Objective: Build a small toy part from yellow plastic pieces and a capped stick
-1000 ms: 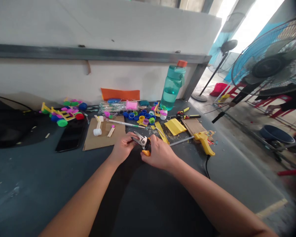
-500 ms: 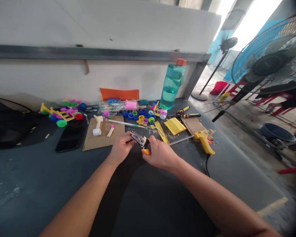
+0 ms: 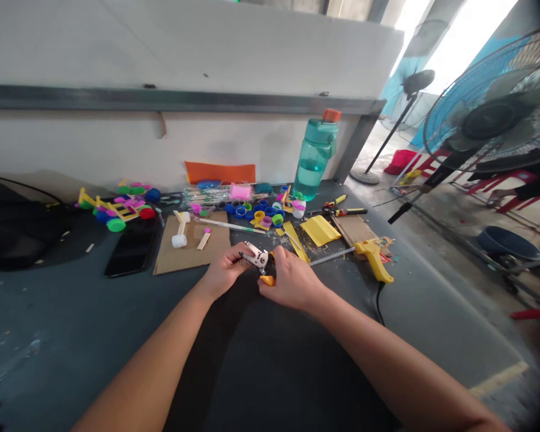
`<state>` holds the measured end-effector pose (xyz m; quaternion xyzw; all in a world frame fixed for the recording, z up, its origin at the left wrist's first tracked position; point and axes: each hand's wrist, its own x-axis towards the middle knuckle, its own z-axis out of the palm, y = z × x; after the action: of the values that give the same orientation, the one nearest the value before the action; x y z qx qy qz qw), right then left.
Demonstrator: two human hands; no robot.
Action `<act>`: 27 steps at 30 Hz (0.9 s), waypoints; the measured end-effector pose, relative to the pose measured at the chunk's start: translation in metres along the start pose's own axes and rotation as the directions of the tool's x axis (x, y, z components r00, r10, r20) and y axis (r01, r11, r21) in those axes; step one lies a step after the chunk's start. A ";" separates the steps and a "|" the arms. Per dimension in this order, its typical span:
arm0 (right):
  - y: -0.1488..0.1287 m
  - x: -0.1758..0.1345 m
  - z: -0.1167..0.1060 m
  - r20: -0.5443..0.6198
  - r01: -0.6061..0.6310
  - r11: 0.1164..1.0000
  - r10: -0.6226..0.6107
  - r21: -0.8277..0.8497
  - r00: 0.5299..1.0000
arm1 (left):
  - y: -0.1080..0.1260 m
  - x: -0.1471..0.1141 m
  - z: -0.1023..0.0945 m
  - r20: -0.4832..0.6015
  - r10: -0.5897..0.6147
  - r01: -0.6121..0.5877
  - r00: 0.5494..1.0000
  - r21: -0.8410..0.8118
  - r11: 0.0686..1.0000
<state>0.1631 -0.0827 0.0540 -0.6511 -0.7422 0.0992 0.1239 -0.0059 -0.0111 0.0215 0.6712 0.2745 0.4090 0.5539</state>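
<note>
My right hand (image 3: 292, 279) is wrapped round the orange and black handles of a pair of wire-stripper pliers (image 3: 257, 258), whose metal jaws point up and left. At those jaws my left hand (image 3: 227, 270) is closed in a pinch; what its fingers hold is too small and hidden to make out. Just beyond the hands lies a cardboard sheet (image 3: 173, 255) bearing a short wooden piece with a pink tip (image 3: 204, 238) and a stick with white caps (image 3: 179, 240). Colourful bottle caps (image 3: 258, 215) are gathered behind the pliers.
Right of my hands lie a yellow glue gun (image 3: 373, 258), a metal ruler (image 3: 333, 256) and yellow foam (image 3: 320, 230). A teal bottle (image 3: 312, 162) stands behind. To the left are a phone (image 3: 130, 249) and small wheeled models (image 3: 117, 210). A fan (image 3: 490, 117) stands beyond the table.
The pliers have turned slightly in my right hand, and their jaws now look wider apart and brighter. Both hands stay nearly in place; the view has shifted a little.
</note>
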 end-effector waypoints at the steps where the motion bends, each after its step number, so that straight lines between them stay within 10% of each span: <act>1: 0.000 0.000 0.000 0.013 -0.002 1.000 0.002 0.010 1.000 | -0.001 0.000 -0.001 0.006 0.011 -0.011 1.000 0.007 1.000; 21: -0.001 0.000 0.000 0.075 -0.066 0.995 0.060 0.075 0.995 | 0.002 0.002 -0.002 -0.039 -0.014 0.017 0.999 0.092 0.996; 27: 0.005 0.002 -0.001 0.174 -0.169 0.822 0.087 0.543 0.981 | -0.002 0.001 0.003 -0.165 -0.094 0.088 0.982 -0.048 0.995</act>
<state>0.1682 -0.0798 0.0535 -0.6267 -0.6427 0.3644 0.2478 -0.0028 -0.0112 0.0197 0.6099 0.3421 0.4436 0.5605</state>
